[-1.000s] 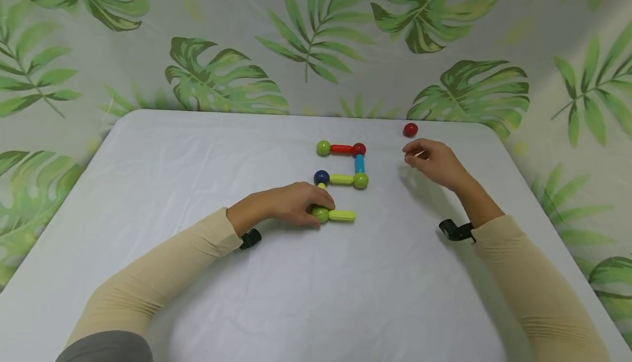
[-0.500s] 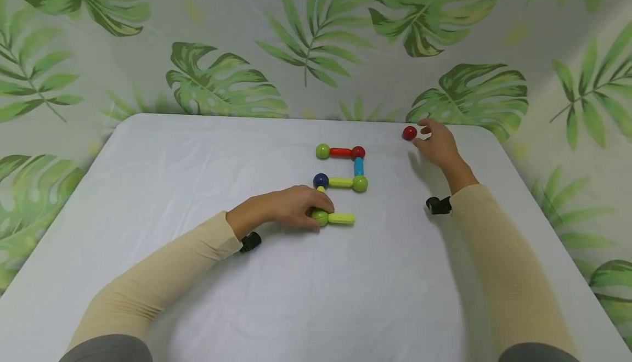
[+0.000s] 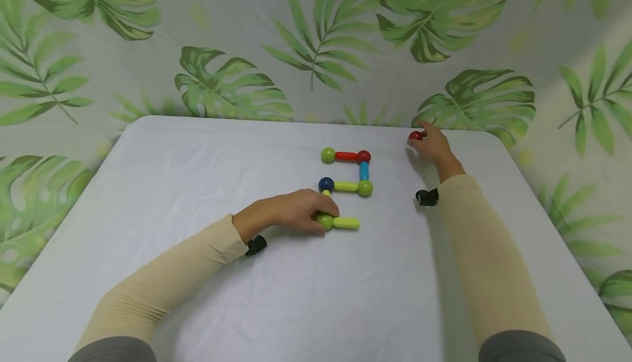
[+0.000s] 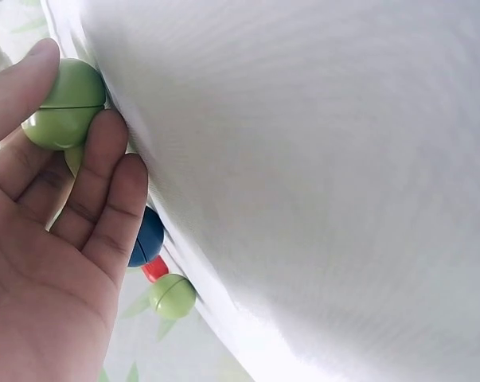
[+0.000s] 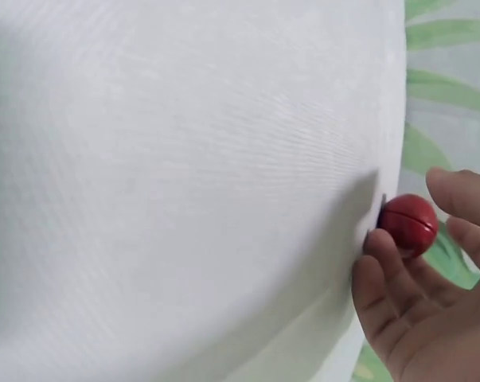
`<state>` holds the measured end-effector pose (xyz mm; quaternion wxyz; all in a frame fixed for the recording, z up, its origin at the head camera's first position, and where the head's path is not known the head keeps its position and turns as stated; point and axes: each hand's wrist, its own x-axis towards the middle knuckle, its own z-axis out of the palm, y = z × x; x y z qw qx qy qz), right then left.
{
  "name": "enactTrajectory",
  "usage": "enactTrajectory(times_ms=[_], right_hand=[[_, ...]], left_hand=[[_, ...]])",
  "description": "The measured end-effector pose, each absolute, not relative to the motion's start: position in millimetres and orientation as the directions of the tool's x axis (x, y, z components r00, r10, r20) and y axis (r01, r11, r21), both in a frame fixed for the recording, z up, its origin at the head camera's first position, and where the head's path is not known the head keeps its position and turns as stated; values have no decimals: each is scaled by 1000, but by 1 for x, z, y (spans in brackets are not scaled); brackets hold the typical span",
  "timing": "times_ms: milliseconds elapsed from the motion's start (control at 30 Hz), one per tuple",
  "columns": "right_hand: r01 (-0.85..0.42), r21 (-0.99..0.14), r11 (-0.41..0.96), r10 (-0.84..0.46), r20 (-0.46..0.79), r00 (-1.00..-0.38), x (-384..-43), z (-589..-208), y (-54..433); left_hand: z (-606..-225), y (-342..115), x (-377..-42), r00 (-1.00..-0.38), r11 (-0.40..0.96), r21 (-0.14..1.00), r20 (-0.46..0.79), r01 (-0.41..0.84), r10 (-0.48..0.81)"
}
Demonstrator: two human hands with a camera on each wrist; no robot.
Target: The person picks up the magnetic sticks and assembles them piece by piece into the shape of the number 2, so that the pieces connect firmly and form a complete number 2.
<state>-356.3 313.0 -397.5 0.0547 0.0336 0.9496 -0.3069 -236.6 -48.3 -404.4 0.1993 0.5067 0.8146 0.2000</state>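
Note:
In the head view my left hand (image 3: 298,210) pinches a two-tone green ball (image 3: 326,221) between thumb and fingers, at the near end of a zigzag of balls and rods. A yellow-green rod (image 3: 346,222) sticks out to the right from that ball. Behind it, another yellow-green rod, partly covered by my fingers, leads to a dark blue ball (image 3: 326,185). My right hand (image 3: 434,145) reaches to a loose red ball (image 3: 415,136) by the table's far edge. The right wrist view has its fingers (image 5: 372,290) against the red ball, with the thumb slightly apart.
The chain goes on through a yellow-green rod (image 3: 345,186), a green ball (image 3: 365,188), a blue rod (image 3: 364,171), a red ball (image 3: 363,156), a red rod (image 3: 346,156) and a green end ball (image 3: 328,154). A leaf-print cloth (image 3: 237,85) hangs behind the white table (image 3: 207,159).
My right hand has moved forward and left to the loose red ball, its fingers now around it. The left hand keeps its hold on the green ball. The head view has shifted slightly.

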Motion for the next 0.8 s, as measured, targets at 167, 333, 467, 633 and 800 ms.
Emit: enactTrajectory(times_ms=[167,333,467,633,800], right_hand=[[99,-586,804,47,-103,-994,-352,-404,314],[110,-586,803,54,-112,-992,-347,-406,314],[84,-565,821,26,-108,-994,-345,-407,316],[-5,-535,845,-68,-99,-993,-334,-406,320],[-134,-498,857,-188,-58,-981,-308,-395,321]], left_hand=[[-406,-45,-236,-404,401,528,-117,749,907],[-407,-43,-236,-405,407,516,-124,754,906],[-406,-43,-237,-417,420,505,-126,754,900],[-406,-43,-237,-419,425,507,-134,750,898],[-406,-44,-237,-426,431,510,-134,744,894]])
